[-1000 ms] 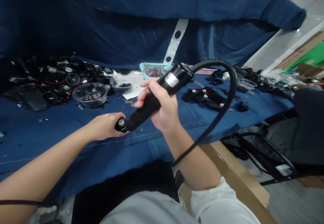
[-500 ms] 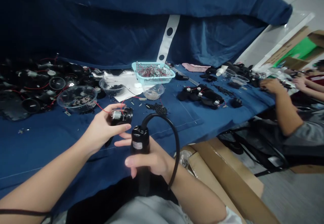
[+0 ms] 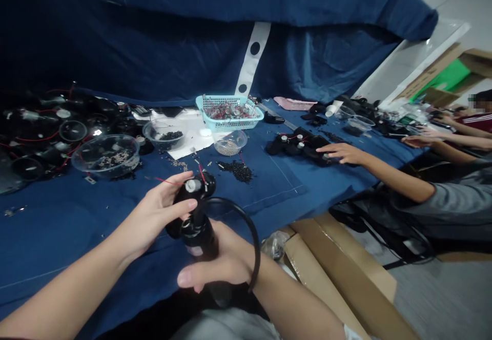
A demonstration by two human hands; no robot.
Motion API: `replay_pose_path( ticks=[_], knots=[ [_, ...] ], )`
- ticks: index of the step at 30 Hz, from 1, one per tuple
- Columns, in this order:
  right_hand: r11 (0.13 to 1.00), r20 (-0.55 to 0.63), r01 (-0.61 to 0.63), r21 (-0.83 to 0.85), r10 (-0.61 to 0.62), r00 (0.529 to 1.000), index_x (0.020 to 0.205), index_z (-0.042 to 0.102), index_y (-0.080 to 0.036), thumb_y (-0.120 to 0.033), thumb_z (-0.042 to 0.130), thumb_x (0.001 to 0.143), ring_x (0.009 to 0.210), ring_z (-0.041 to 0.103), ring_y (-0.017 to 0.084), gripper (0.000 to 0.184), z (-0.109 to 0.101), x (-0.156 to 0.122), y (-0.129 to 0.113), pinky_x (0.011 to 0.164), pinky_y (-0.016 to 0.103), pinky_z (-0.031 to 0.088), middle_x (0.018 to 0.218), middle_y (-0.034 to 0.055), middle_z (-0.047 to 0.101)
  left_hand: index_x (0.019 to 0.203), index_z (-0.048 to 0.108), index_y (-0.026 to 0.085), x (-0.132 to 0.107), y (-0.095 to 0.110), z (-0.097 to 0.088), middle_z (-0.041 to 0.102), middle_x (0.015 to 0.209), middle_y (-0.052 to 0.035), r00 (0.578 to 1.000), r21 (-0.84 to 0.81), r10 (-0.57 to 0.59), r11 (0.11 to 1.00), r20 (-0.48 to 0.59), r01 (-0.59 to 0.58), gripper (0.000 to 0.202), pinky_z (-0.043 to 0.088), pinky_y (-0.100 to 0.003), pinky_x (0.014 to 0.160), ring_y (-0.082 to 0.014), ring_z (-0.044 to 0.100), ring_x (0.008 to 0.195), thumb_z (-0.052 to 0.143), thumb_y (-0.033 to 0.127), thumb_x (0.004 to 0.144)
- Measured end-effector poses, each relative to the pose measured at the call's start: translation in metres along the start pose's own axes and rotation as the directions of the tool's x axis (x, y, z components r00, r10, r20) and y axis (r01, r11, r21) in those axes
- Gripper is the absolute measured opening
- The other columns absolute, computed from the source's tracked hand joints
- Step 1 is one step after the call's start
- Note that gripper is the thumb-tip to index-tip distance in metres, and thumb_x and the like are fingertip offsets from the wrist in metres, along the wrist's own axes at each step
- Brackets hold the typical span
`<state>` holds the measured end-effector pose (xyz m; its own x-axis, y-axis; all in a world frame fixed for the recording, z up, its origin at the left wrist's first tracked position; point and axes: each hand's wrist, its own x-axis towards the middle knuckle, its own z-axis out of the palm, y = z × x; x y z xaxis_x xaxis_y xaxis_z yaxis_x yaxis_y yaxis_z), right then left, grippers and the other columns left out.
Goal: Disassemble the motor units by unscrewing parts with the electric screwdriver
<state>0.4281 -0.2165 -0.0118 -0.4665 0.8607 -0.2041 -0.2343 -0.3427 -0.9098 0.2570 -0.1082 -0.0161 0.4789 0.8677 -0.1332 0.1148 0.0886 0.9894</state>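
Observation:
My left hand (image 3: 159, 209) is closed around a black plastic housing (image 3: 177, 202) that carries a small silver motor (image 3: 192, 185) with red wires. My right hand (image 3: 223, 258) grips a black electric screwdriver (image 3: 200, 240), whose thick cable loops over to the right past my wrist. The top of the screwdriver is close against the housing, and I cannot tell whether they touch. My right fingers are largely hidden behind the tool, with the thumb across its front. Beyond my hands lies a pile of small black screws (image 3: 240, 171).
Clear bowls of small parts, such as the left bowl (image 3: 105, 163), stand behind my left hand. A light-blue basket (image 3: 230, 124) holds wired parts. Black housings (image 3: 34, 130) are heaped at left. A co-worker's hand (image 3: 342, 153) reaches black housings at right. Cardboard boxes (image 3: 338, 263) stand below.
My left hand has turned the housing and brought it nearer the screwdriver. The screwdriver has tilted and shifted left. A co-worker's arm has reached left to the black housings on the table.

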Motion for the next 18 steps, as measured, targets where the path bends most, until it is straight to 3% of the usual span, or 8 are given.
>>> replay_pose_path(
  ticks=[3,5,7,10,11,13,16,18],
  knots=[
    [0.998,-0.157,0.009,0.066,0.002,0.988,0.140,0.063,-0.015,-0.036,0.091,0.071,0.055,0.064,0.010,0.077,-0.007,-0.010,-0.002,0.058,0.021,0.050,0.064,-0.0046,0.067,0.144,0.066,0.036,-0.004,-0.003,-0.009,0.062,0.157,-0.0105,0.998,0.077,0.041,0.996,0.037,-0.044,0.085,0.050,-0.054,0.122,-0.0394,0.054,0.150,0.090,0.066,0.068],
    [0.988,-0.294,0.069,0.141,-0.025,0.955,0.162,0.044,-0.016,-0.040,0.085,0.075,0.054,0.063,0.012,0.098,-0.020,-0.019,-0.003,0.060,0.024,0.050,0.061,-0.0035,0.069,0.141,0.068,0.041,-0.009,-0.004,-0.022,0.062,0.158,-0.0078,0.999,0.142,0.046,0.989,0.018,-0.048,0.080,0.050,-0.055,0.122,-0.0402,0.056,0.148,0.089,0.067,0.069],
    [0.966,-0.442,0.187,0.177,-0.091,0.892,0.170,0.029,-0.013,-0.045,0.080,0.076,0.050,0.060,0.014,0.111,-0.042,-0.029,-0.007,0.056,0.025,0.047,0.056,-0.0023,0.067,0.137,0.071,0.044,-0.015,-0.006,-0.040,0.065,0.155,-0.0055,0.998,0.197,0.044,0.980,-0.054,-0.032,0.074,0.054,-0.055,0.118,-0.0407,0.061,0.143,0.087,0.069,0.069],
    [0.904,-0.705,0.392,0.172,-0.165,0.690,0.157,0.054,-0.017,-0.043,0.078,0.077,0.050,0.056,0.013,0.088,-0.085,-0.049,-0.027,0.053,0.026,0.045,0.052,-0.0006,0.059,0.130,0.074,0.044,-0.030,-0.010,-0.073,0.070,0.149,-0.0039,0.977,0.244,0.039,0.970,-0.211,0.014,0.066,0.055,-0.058,0.117,-0.0408,0.063,0.140,0.083,0.072,0.071],
    [0.878,-0.794,0.448,0.171,-0.146,0.590,0.144,0.068,-0.018,-0.041,0.075,0.079,0.048,0.054,0.012,0.070,-0.101,-0.057,-0.036,0.051,0.027,0.044,0.051,0.0011,0.056,0.128,0.075,0.043,-0.036,-0.012,-0.084,0.072,0.146,-0.0039,0.963,0.253,0.037,0.967,-0.268,0.033,0.064,0.053,-0.059,0.119,-0.0405,0.064,0.139,0.081,0.073,0.072],
    [0.867,-0.951,0.489,0.095,-0.066,0.302,0.105,0.086,-0.014,-0.031,0.064,0.080,0.045,0.050,0.011,0.037,-0.133,-0.071,-0.055,0.045,0.032,0.041,0.054,0.0080,0.055,0.126,0.076,0.039,-0.050,-0.018,-0.106,0.074,0.142,-0.0048,0.921,0.288,0.052,0.955,-0.387,0.067,0.062,0.051,-0.059,0.120,-0.0397,0.065,0.137,0.080,0.073,0.074],
    [0.849,-0.979,0.525,-0.052,-0.147,0.141,0.073,0.081,-0.019,-0.023,0.054,0.082,0.047,0.053,0.007,0.028,-0.186,-0.089,-0.069,0.043,0.034,0.039,0.078,0.0139,0.070,0.121,0.076,0.030,-0.070,-0.030,-0.141,0.078,0.132,-0.0071,0.812,0.443,0.143,0.883,-0.566,0.153,0.060,0.059,-0.051,0.109,-0.0371,0.072,0.122,0.075,0.071,0.078],
    [0.835,-0.960,0.519,-0.180,-0.264,0.092,0.070,0.078,-0.021,-0.018,0.058,0.080,0.056,0.058,0.006,0.023,-0.223,-0.097,-0.068,0.043,0.037,0.036,0.102,0.0159,0.077,0.119,0.076,0.026,-0.084,-0.037,-0.169,0.082,0.114,-0.0064,0.737,0.538,0.206,0.806,-0.644,0.246,0.057,0.062,-0.045,0.094,-0.0331,0.076,0.102,0.070,0.068,0.082]
  ],
)
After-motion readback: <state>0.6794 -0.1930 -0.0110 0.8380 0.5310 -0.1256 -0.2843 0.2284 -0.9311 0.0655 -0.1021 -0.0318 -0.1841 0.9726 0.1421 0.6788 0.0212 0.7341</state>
